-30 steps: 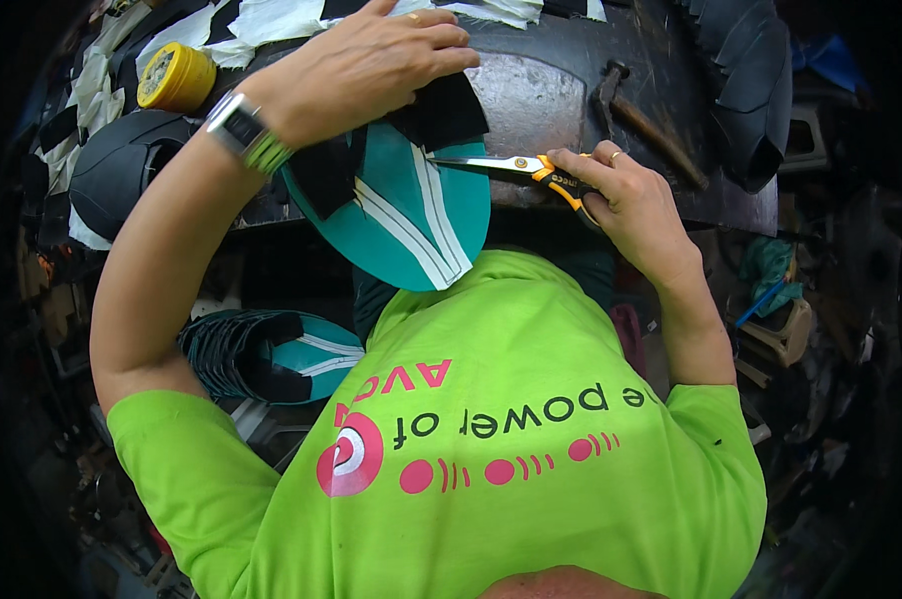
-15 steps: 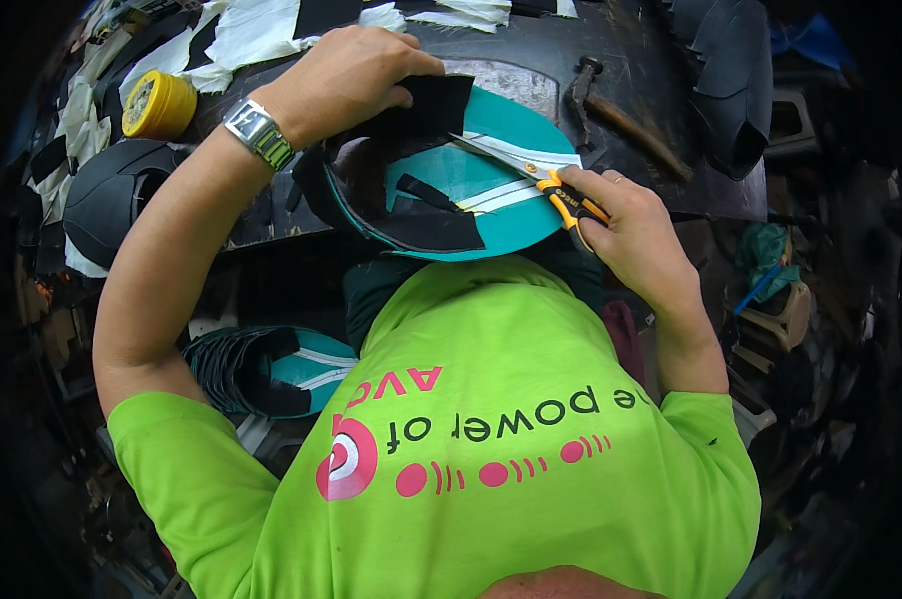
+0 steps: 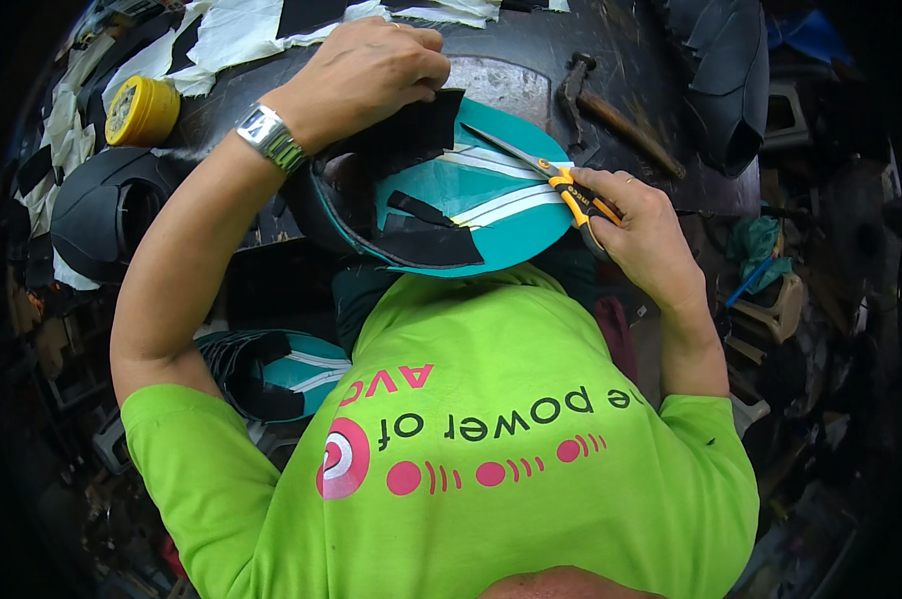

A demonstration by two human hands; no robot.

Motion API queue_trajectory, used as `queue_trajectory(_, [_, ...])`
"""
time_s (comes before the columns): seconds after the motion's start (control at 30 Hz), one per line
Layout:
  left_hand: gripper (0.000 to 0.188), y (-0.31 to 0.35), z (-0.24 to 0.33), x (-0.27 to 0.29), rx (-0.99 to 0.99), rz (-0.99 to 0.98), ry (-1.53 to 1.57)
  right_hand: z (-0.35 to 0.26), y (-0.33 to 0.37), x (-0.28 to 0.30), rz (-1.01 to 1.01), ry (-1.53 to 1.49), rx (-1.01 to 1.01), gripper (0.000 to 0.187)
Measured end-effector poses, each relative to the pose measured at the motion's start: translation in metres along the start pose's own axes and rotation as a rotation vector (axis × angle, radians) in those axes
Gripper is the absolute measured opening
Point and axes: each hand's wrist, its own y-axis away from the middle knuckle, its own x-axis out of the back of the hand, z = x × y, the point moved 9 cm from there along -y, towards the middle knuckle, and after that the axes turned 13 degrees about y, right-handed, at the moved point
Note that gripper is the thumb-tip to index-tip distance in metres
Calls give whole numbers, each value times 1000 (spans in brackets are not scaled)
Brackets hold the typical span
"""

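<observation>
Spread over the table's near edge is a teal shoe upper [image 3: 531, 215] with white strips, black padding and a small black tab [image 3: 419, 208]. My left hand [image 3: 376, 65], with a metal watch at the wrist, is closed at the upper's far black edge; its fingertips are partly hidden. Scissors [image 3: 579, 195] with yellow and black handles sit in my right hand [image 3: 635, 215] at the upper's right end. Their blades point left and away from me, lying over the teal surface above the white strips.
A hammer [image 3: 625, 130] lies on the dark table right of the upper. At left stand a yellow tub [image 3: 143, 110] and a black shoe piece [image 3: 106, 210]. Stacked black pieces [image 3: 725, 85] fill the right corner, white cloth scraps [image 3: 236, 35] the back. More teal uppers [image 3: 301, 374] hang below left.
The scissors have shifted slightly right and their tip has moved up and right, off the white strip. The upper has dropped a little toward me. My left hand is more curled.
</observation>
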Motion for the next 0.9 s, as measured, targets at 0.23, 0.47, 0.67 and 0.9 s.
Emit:
queue_trajectory(0.23, [9, 20, 16, 13, -303, 100, 207, -1, 5, -3, -77, 59, -43, 49])
queue_trajectory(0.47, [26, 12, 12, -8, -120, -105, 210, -2, -1, 5, -12, -52, 4, 51])
queue_trajectory(0.67, [36, 11, 0, 0, -35, 120, 185, 24, -39, 20, 174, -638, -91, 51])
queue_trajectory(0.9, [14, 13, -3, -5, 11, 44, 101, -21, -131, -21, 170, -746, 168, 60])
